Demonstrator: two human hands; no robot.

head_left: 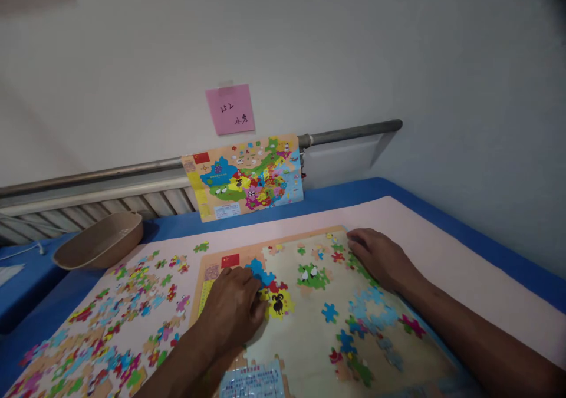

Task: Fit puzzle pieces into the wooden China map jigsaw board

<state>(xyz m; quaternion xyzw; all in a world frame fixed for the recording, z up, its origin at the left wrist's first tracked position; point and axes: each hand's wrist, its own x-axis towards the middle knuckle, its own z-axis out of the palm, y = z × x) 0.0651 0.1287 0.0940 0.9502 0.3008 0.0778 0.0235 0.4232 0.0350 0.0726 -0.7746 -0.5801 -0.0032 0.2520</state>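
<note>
From the head camera, the puzzle board [309, 333] lies flat on a pink mat [442, 239] over the blue table [486, 233], its long axis running left to right and its far edge facing the wall. Bare mat lies open to the right of the board; loose puzzle pieces [119, 315] crowd the mat on the left. The left hand [232, 309] rests palm down on the board's left part, fingers curled loosely onto the blue piece [260, 272] and the yellow piece [277, 302], gripping nothing. The right hand [375, 256] lies flat and relaxed on the board's far right corner. A reference map card [245, 177] leans upright against the wall rail, and a tan tray [99, 242] sits far left.
</note>
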